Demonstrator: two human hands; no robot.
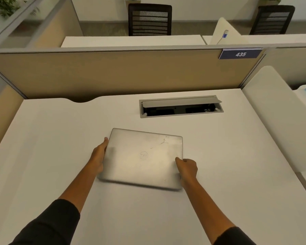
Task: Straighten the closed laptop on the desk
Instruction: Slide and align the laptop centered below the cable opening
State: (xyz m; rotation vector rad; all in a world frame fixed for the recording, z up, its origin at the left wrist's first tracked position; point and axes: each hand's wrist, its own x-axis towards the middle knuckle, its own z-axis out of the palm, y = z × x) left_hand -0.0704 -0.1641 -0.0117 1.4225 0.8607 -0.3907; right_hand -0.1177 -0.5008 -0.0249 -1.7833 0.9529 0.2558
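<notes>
A closed silver laptop (142,157) lies in the middle of the white desk (228,174), turned a little clockwise from the desk's edges. A round logo shows on its lid. My left hand (99,154) is pressed flat against the laptop's left edge, fingers pointing away from me. My right hand (186,167) grips the laptop's right edge near the front corner, thumb on the lid and fingers curled at the side.
An open cable box (181,106) with a raised grey flap is set into the desk behind the laptop. A tan partition (113,73) with a blue sign "435" closes the back. A white side panel (279,117) stands at the right. Chairs stand beyond.
</notes>
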